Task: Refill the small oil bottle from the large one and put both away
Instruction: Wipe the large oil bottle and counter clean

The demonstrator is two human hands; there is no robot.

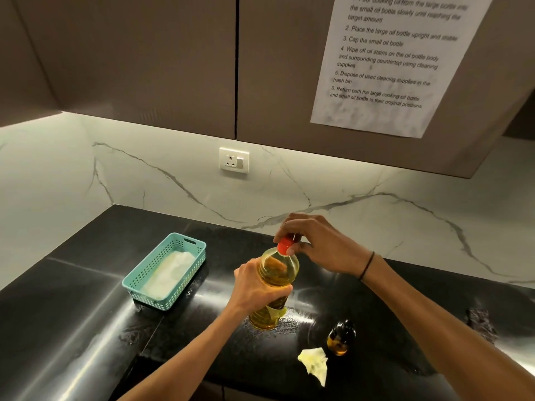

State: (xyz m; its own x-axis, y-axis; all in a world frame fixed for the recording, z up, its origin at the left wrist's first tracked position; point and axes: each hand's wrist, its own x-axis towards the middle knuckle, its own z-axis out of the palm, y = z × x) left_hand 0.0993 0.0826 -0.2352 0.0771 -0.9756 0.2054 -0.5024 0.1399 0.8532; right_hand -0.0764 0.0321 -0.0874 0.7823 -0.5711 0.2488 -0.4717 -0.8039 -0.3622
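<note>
The large oil bottle (278,270) stands upright on the black counter (86,314), full of yellow oil. My left hand (256,287) grips its body at mid height. On top sits a red cap (285,246), which the fingertips of my right hand (315,241) pinch from above. The small oil bottle (340,338) stands to the right and nearer me, dark-topped with amber oil at its bottom, touched by neither hand. A crumpled yellowish tissue (314,364) lies just left of it on the counter.
A teal perforated basket (139,280) holding white tissues sits to the left of the large bottle. The marble backsplash carries a wall socket (234,160). Brown cabinets hang overhead, with an instruction sheet (390,53) taped to the right door.
</note>
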